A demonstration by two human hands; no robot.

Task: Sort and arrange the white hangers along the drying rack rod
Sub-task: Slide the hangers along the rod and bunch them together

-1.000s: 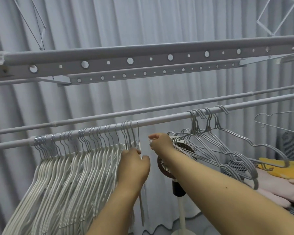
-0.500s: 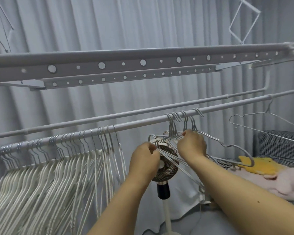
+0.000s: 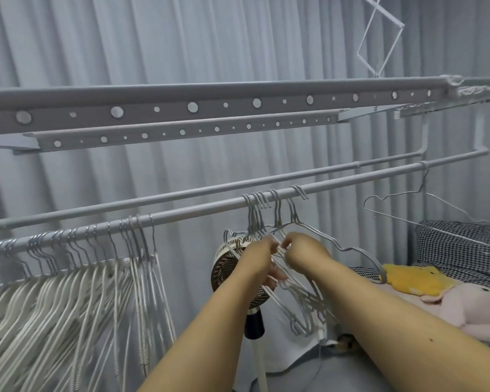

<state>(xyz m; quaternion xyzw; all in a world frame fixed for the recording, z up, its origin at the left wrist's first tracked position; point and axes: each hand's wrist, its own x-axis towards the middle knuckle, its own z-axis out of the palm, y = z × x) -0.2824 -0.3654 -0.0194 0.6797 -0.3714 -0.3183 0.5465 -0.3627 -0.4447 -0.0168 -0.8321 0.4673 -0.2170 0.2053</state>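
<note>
Domestic premises, a bedroom or laundry corner. Evidence: a drying rack rod (image 3: 181, 219) crowded with white hangers (image 3: 68, 292), pleated grey curtains (image 3: 181, 46) behind the rod, a small standing fan (image 3: 229, 275) below it, and to its right a checked bed cover (image 3: 461, 244) carrying a yellow soft toy (image 3: 413, 278) and a pink one (image 3: 470, 309).

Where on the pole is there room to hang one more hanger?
The rod is bare between the big left row and the tangled bunch both hands work at, and again between that bunch and the lone hanger. The left end is packed.
</note>
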